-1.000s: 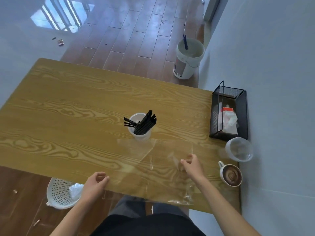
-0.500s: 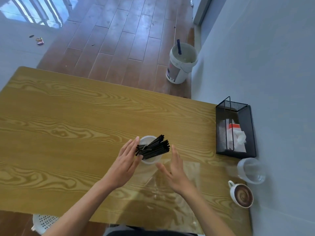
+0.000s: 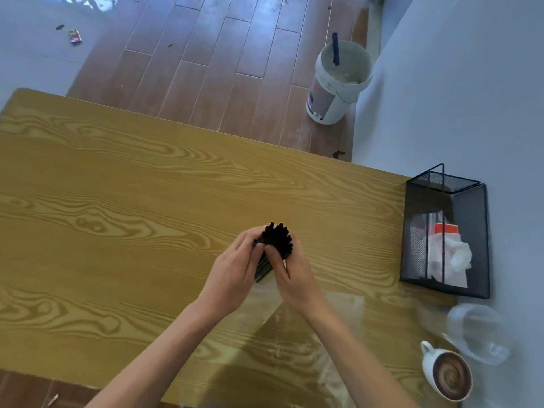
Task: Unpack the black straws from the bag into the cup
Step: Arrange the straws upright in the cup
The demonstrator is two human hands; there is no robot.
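A bundle of black straws (image 3: pixel 278 238) stands upright in the middle of the wooden table (image 3: pixel 117 201), its tips pointing up at me. My left hand (image 3: pixel 235 270) and my right hand (image 3: pixel 290 270) wrap around the bundle from both sides, fingers pressed on the straws. The cup that holds them is almost wholly hidden behind my hands. The clear plastic bag (image 3: pixel 309 328) lies flat and empty on the table just near my wrists.
A black mesh basket (image 3: pixel 471 231) with napkins sits at the right edge by the wall. A clear plastic cup (image 3: pixel 477 334) and a white mug of coffee (image 3: pixel 449 375) stand near the front right corner. A white bucket (image 3: pixel 338 81) is on the floor beyond the table.
Both hands came up from the table's near edge and closed around the straws in the cup. The straws, which leaned to the right, now stand gathered upright.
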